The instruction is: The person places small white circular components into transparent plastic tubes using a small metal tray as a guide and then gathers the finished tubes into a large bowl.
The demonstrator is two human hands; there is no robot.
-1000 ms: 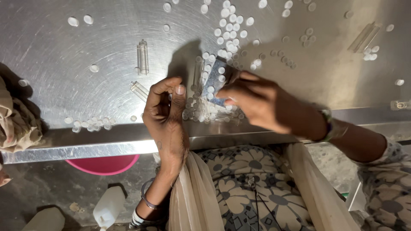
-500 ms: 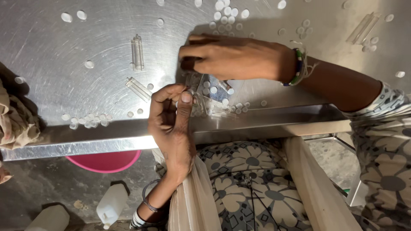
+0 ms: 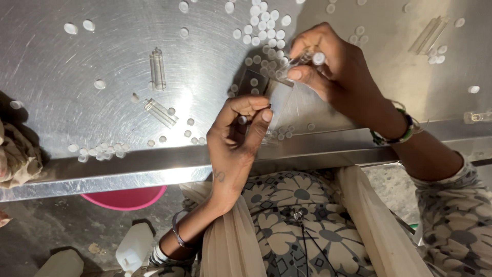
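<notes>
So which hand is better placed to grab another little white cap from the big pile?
Probably the right hand. It sits right beside the pile of white caps, though its fingertips already pinch a clear tube. The left hand is nearer the table edge, farther from the pile.

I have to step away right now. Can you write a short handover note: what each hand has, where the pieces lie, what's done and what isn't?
Left hand: fingers pinched on a small white cap, near the steel table's front edge.
Right hand: holds a clear tube with a white cap at its end, raised above the cap heap.
Pieces: loose white caps lie heaped at top centre, more scattered across the table. Two clear tubes lie left of centre; others lie at top right.
Done: cannot tell how many tubes are capped.
Left: many caps and several tubes lie loose.
</notes>
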